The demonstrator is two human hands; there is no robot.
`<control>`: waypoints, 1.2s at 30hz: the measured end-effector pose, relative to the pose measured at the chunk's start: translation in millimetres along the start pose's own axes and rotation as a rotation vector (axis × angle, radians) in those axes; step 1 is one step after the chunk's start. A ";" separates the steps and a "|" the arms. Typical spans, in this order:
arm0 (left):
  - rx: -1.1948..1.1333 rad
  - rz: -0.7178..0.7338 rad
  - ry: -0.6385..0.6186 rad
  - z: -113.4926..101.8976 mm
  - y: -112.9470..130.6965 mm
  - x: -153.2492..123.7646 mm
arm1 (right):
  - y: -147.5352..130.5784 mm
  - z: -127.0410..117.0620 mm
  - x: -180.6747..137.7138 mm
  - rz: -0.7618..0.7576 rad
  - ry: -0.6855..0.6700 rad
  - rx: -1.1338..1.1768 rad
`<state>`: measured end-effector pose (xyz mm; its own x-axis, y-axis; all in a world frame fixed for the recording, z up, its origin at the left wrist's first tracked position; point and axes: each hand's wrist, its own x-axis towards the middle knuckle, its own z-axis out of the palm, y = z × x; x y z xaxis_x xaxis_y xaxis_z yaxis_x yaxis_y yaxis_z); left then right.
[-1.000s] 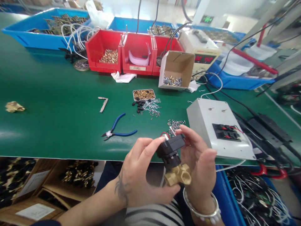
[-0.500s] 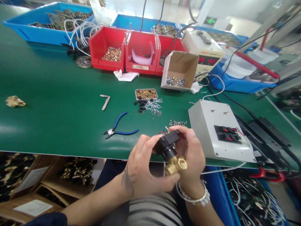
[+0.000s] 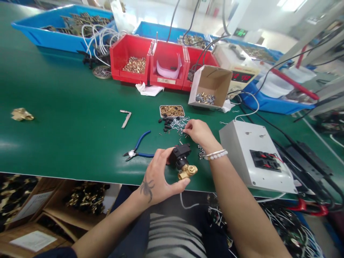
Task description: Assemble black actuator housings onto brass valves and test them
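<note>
My left hand [image 3: 157, 175] grips a brass valve with a black actuator housing [image 3: 184, 163] near the front edge of the bench; the brass body points down toward me and a white cable hangs below. My right hand [image 3: 199, 133] has reached to the small pile of wire clips [image 3: 177, 124] and pins, its thumb and fingertips pinched together; whatever lies between them is too small to make out. Black plastic bits [image 3: 167, 123] lie beside the clips, in front of a small tray of brass parts [image 3: 172, 106]. Short metal screws [image 3: 201, 152] lie close to my right wrist.
Blue-handled cutters [image 3: 142, 154] and a folded metal tool [image 3: 126, 120] lie to the left. Red bins [image 3: 131, 80], a cardboard box [image 3: 195, 87] and a power supply [image 3: 242, 80] stand behind. A grey switch box [image 3: 236, 154] stands at right. A brass piece [image 3: 22, 114] lies far left.
My right hand has let go of the valve and moved forward to the clip pile. My left hand keeps the valve, now slightly farther left.
</note>
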<state>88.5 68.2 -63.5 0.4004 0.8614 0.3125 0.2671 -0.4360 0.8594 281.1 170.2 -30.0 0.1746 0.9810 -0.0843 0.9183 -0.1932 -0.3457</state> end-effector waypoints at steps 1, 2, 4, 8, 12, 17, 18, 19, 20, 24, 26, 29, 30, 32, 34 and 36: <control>0.000 0.003 -0.002 -0.2 0.4 0.5 | 1.3 3.4 2.4 -0.005 -0.025 -0.017; 0.000 0.005 -0.005 -0.4 0.7 1.0 | 2.5 5.7 3.8 -0.013 -0.044 -0.029; -0.002 0.007 -0.009 -1.1 0.9 1.8 | 4.3 7.6 4.3 -0.030 -0.066 -0.043; -0.009 0.012 -0.006 -1.7 1.0 1.7 | 3.9 7.4 1.0 -0.046 -0.050 -0.034; -0.024 0.022 -0.004 -1.6 1.4 0.5 | 0.4 4.4 -4.4 -0.022 0.054 0.032; -0.022 0.008 0.028 -3.2 1.6 -0.1 | -1.6 -9.4 -27.1 -0.012 0.169 0.218; -0.020 0.004 0.036 -3.5 1.4 -0.1 | -0.7 -12.5 -34.9 -0.038 0.161 0.308; -0.019 0.002 0.042 -3.7 1.3 -0.1 | 0.6 -15.2 -43.5 -0.080 0.143 0.436; -0.019 0.004 0.048 -3.7 1.1 0.0 | 2.2 -17.7 -52.6 -0.128 0.127 0.588; -0.016 0.004 0.054 -2.9 1.0 0.3 | 6.7 -24.3 -86.3 -0.242 0.098 0.990; -0.019 -0.005 0.050 -2.8 1.0 0.2 | 6.1 -27.0 -98.2 -0.252 0.057 1.015; -0.024 -0.007 0.047 -2.7 0.8 -0.2 | 2.3 -31.4 -109.5 -0.255 -0.033 1.002; -0.022 -0.004 0.049 -2.7 0.5 -0.3 | 0.7 -32.8 -111.9 -0.249 -0.054 0.964; -0.016 0.011 0.057 -2.6 0.1 -0.3 | -2.3 -35.0 -115.9 -0.251 -0.069 0.861; -0.007 0.033 0.058 -2.8 0.2 -0.1 | -4.6 -36.2 -119.1 -0.264 -0.052 0.782; 0.005 0.054 0.053 -3.4 1.0 0.3 | -6.0 -36.7 -122.0 -0.273 -0.035 0.760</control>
<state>85.9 68.9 -61.2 0.3675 0.8490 0.3798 0.2504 -0.4836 0.8387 267.2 52.3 16.6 -0.0437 0.9966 0.0695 0.4323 0.0816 -0.8980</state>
